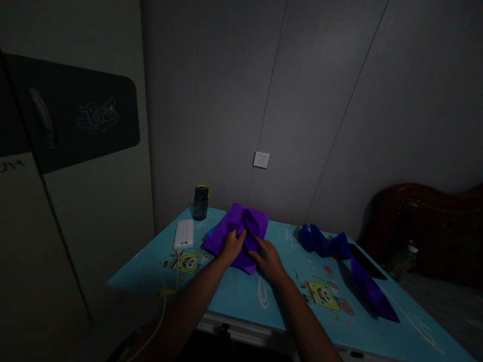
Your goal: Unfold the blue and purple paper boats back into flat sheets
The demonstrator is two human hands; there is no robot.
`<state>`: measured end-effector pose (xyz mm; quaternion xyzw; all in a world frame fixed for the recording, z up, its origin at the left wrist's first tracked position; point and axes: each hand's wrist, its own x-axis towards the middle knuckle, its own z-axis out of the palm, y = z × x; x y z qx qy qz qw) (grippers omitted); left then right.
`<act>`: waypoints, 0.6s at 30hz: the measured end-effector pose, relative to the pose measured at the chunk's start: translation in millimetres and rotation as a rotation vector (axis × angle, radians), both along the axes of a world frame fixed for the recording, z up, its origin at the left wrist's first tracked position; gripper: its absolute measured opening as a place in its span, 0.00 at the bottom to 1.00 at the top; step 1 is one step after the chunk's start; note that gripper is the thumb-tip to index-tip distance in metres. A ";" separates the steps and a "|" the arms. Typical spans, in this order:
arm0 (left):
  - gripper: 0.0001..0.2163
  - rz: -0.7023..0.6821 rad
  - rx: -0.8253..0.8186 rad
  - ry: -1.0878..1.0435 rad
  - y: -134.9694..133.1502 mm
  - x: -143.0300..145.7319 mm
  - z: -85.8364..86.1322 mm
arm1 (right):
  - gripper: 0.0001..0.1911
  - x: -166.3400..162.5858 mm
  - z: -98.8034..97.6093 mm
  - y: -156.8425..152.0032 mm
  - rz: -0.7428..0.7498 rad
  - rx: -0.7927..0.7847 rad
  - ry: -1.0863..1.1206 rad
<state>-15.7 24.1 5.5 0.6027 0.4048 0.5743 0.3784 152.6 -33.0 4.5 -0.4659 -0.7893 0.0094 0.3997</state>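
Observation:
A piece of folded purple paper (pixel 249 224) stands up with peaked flaps above purple paper sheets (pixel 219 236) on the table. My left hand (pixel 233 245) is closed on the left side of the folded piece, thumb on top. From the right, my right hand (pixel 270 260) grips its lower right side, with thumb and fingers at the paper and partly hidden. Blue folded paper shapes (pixel 323 244) with pointed tips sit on the right of the table. In front of them lies a long purple folded paper boat (pixel 372 291).
A white power bank (pixel 184 234) with a white cable (pixel 177 271) lies on the left, near a dark bottle (pixel 200 202). A flat black object (pixel 368 261) rests by the right edge of the blue table (pixel 241 301). Behind stands a wall with a socket (pixel 261 159).

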 end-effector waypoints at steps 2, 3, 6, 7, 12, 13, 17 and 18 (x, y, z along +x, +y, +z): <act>0.20 -0.015 0.001 -0.009 -0.7 0.2 1.0 | 0.30 0.2 -0.2 0.6 -0.004 -0.009 0.000; 0.20 -0.025 0.000 -0.017 -1.0 0.4 1.3 | 0.29 0.2 0.1 0.4 -0.005 -0.013 0.003; 0.22 -0.050 0.001 -0.031 -1.6 1.4 1.6 | 0.27 -0.8 2.5 -2.1 -0.007 -0.021 0.028; 0.22 -0.054 0.003 -0.028 -1.6 1.6 1.6 | 0.26 -1.3 3.7 -3.5 -0.006 -0.023 0.032; 0.22 -0.012 0.001 0.009 0.4 2.2 -0.7 | 0.17 -4.3 8.3 -7.8 -0.071 0.026 -0.005; 0.22 -0.010 0.004 0.002 1.2 2.5 -1.7 | 0.17 -4.7 8.9 -7.9 -0.097 0.054 -0.002; 0.22 -0.047 -0.022 -0.052 4.5 4.3 -8.2 | 0.18 -5.9 12.1 -7.6 -0.170 0.154 0.033; 0.23 -0.058 -0.045 -0.062 5.2 4.6 -9.9 | 0.18 -6.2 13.0 -7.8 -0.180 0.163 0.038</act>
